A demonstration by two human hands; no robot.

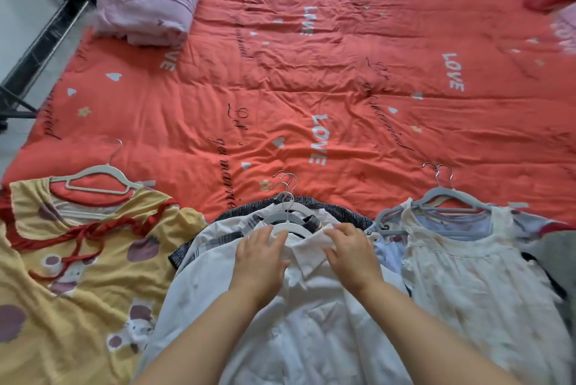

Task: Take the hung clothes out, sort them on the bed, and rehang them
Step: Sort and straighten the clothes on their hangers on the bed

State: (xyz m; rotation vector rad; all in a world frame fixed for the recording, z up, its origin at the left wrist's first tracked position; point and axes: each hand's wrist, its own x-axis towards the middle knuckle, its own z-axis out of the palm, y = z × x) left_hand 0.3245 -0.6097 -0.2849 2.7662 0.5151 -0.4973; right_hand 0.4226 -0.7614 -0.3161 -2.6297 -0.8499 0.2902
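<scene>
Left hand (pixel 261 257), right hand (pixel 353 255) touch collared white shirt (pixel 311 338).

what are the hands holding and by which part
Left hand lies flat on the white shirt at its collar; right hand touches the collar too, grip unclear.

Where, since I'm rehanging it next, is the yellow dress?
Head view: the yellow dress lies at the near left of the red quilt, beside the white shirt pile.

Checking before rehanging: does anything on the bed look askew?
Yes. The white hanger in the yellow dress at the left lies mostly above the neckline, seemingly not seated in the shoulders.
</scene>
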